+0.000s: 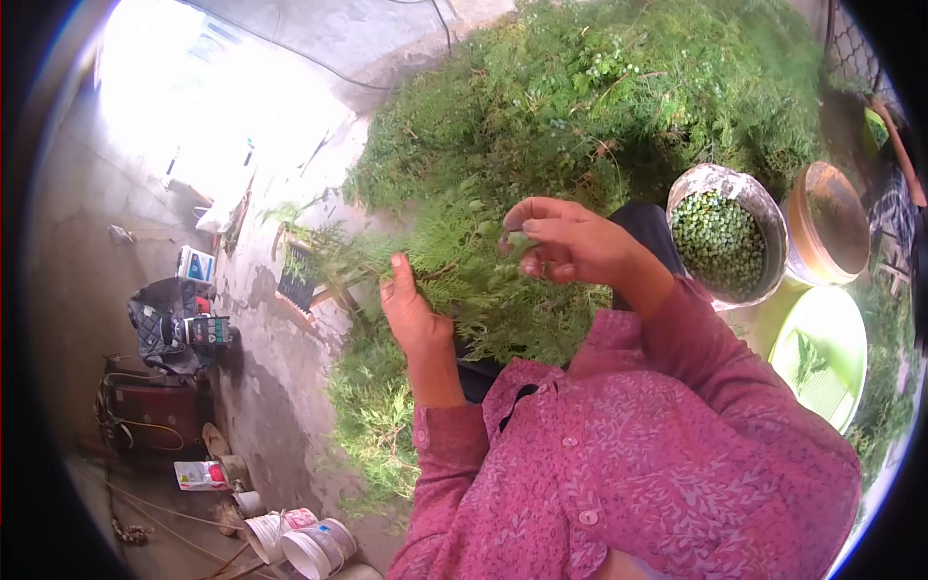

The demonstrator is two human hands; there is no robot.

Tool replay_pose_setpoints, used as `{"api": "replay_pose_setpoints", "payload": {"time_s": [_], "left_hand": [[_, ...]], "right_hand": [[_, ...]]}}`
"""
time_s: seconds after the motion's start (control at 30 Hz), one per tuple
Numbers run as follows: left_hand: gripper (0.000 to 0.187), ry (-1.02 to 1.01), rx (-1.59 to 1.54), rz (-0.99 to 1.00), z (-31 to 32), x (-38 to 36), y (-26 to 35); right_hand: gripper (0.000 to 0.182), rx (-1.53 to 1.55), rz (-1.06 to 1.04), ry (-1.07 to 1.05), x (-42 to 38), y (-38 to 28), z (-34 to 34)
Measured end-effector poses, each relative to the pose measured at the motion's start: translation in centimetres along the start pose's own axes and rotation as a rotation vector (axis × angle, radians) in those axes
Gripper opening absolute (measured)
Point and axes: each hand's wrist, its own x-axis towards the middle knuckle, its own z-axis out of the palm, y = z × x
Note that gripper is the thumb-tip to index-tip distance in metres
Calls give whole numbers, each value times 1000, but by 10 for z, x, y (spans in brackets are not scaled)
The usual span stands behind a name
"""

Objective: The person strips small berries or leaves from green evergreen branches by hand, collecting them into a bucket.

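Note:
My left hand [418, 314] is closed around a leafy evergreen branch [454, 256], thumb up, with feathery sprays spreading to both sides over my lap. Just right of the branch, my right hand [580, 244] has its fingers curled in a pinch, with a small green cone [519, 240] showing at the fingertips. To the right of that hand stands a bucket with a crusted pale rim [680, 193], holding many round green cones [717, 237].
A large heap of evergreen branches [619, 87] rises ahead, and more sprigs lie by my left side. Beyond the bucket are an orange-tinged bucket [839, 222] and a light green basket [822, 358]. White pails [314, 548] and a dark red case [155, 411] are at left.

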Motion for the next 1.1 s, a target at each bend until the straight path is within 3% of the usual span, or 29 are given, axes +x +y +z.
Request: {"api": "replay_pose_setpoints", "payload": {"time_s": [0.07,0.13,0.2,0.23,0.43,0.57,0.77,0.83,0.87,0.93,1.1], "left_hand": [[27,16,-2,7,8,-1,-1],[23,-73,-56,14,9,0,-4],[23,-73,-47,4,6,-1,-6],[23,-77,-38,-5,6,-1,-5],[18,-35,-4,5,16,-11,-8],[16,-86,-20,2,13,-10,-12],[17,-66,-38,3,13,-9,-13],[18,-5,-2,11,12,-6,-11],[18,-3,-2,11,12,-6,-9],[20,14,21,43,12,-6,-3],[26,-122,117,81,-8,2,-7]], "right_hand": [[20,-320,16,62,7,4,-1],[22,-303,-48,16,16,25,-4],[22,-926,-466,147,20,37,0],[24,-1044,-567,182,20,36,5],[22,-1347,-639,315,23,46,13],[21,-1339,-631,329,25,47,9],[15,-1020,-566,260,25,48,4],[12,-671,-179,82,19,40,-3],[12,-671,-177,81,16,37,-5],[8,-131,35,29,10,30,-8],[11,191,-113,-13,9,-11,-5]]}}
